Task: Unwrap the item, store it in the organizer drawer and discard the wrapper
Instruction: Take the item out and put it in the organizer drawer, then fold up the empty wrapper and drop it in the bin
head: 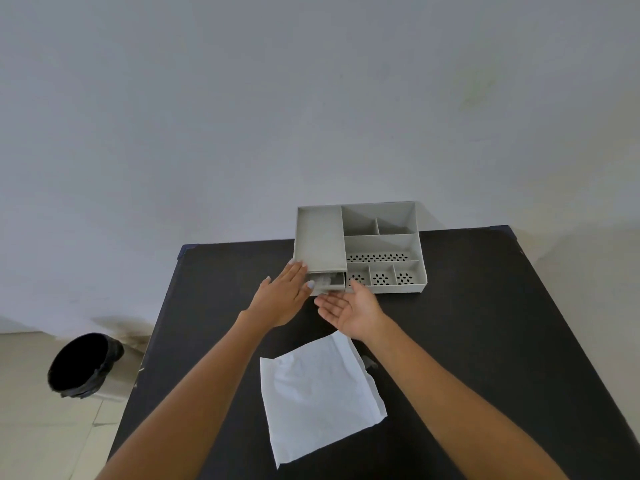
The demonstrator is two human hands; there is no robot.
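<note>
A grey desk organizer stands at the far edge of the black table. Its small drawer at the front left is pulled partly out, and a pale item lies inside it. My left hand rests flat with fingers spread against the organizer's left front corner, beside the drawer. My right hand is held palm up and empty just in front of the drawer. The white paper wrapper lies unfolded and flat on the table, near me.
A bin lined with a black bag stands on the tiled floor left of the table. The organizer's other compartments look empty. A plain wall rises behind the table.
</note>
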